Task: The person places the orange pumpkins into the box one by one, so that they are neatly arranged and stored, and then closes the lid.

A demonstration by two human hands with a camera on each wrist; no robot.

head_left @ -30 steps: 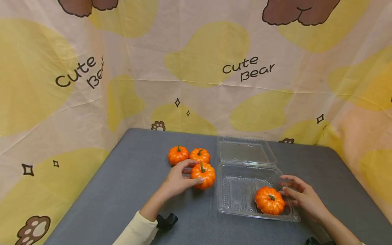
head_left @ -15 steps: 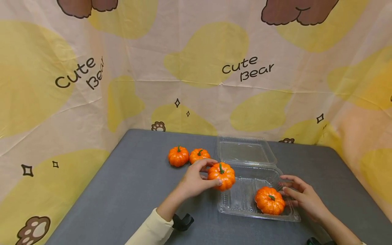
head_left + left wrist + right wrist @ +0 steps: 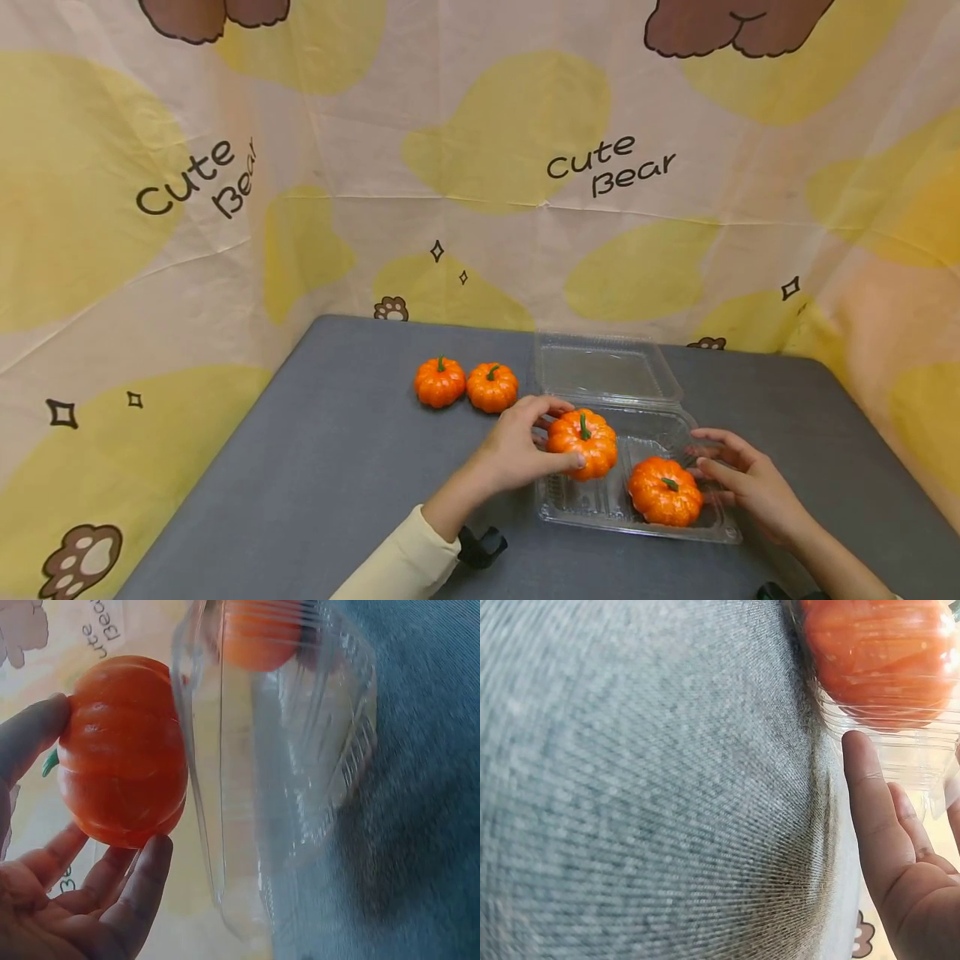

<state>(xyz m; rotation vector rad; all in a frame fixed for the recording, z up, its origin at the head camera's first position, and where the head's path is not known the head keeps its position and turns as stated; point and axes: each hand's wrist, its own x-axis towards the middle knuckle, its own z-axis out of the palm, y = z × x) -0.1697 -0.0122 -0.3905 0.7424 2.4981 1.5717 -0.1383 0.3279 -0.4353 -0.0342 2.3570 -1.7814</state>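
Note:
My left hand [image 3: 517,446] pinches a small orange pumpkin [image 3: 583,444] between thumb and fingers, its green stem pointing up. In the head view this pumpkin overlaps the left part of a clear plastic clamshell box [image 3: 637,533]; the left wrist view has it beside the box wall [image 3: 217,787]. A second pumpkin [image 3: 666,492] lies tilted in the box's right front part. At the box's right side is my right hand [image 3: 750,483], its fingers fairly straight. The right wrist view puts a fingertip [image 3: 861,750] right at the ribbed wall, below the pumpkin inside [image 3: 885,660].
Two more pumpkins, one on the left [image 3: 439,382] and one on the right [image 3: 492,388], stand side by side on the grey table [image 3: 300,467], left of the box. The box's lid [image 3: 607,371] lies folded back. A printed cloth [image 3: 480,167] rises behind the table.
My left hand has carried its pumpkin rightward, from in front of the two standing pumpkins to over the box. The right hand has stayed at the box's side.

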